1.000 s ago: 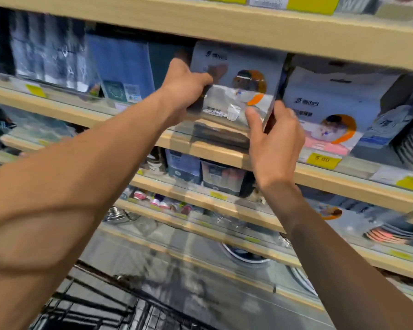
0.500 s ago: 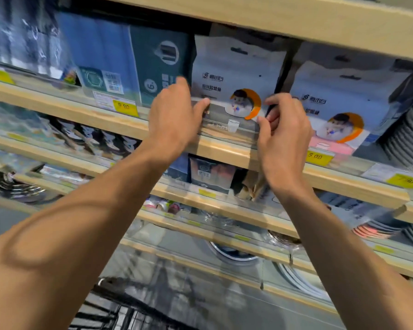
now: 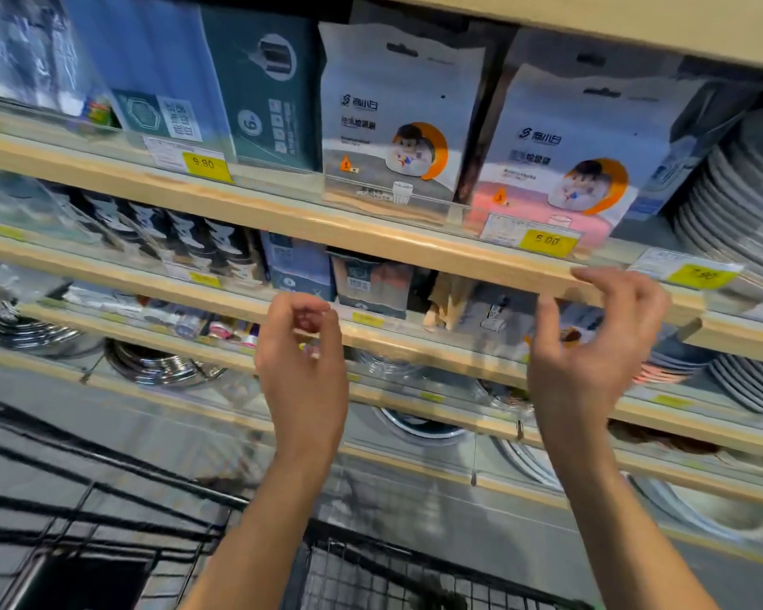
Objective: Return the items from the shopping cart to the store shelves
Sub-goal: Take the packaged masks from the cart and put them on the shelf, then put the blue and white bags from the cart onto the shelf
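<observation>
From the head view we see the white pouch [image 3: 399, 121] standing on the wooden shelf [image 3: 247, 209] behind a clear lip. It is a flat pack with a cartoon figure in an orange ring, blue lettering and a grey band at the bottom. It stands upright, long axis vertical, printed face toward us. Just right of the pouch stands a similar pack with a pink band [image 3: 560, 165], and just left a dark teal pack [image 3: 267, 94]. Further right of the pouch lie stacked plates [image 3: 741, 191]. Below the pouch, our left hand [image 3: 302, 367] and right hand [image 3: 591, 345] hang apart from it, fingers loosely curled, holding nothing. The black wire cart [image 3: 371, 574] sits lowest.
</observation>
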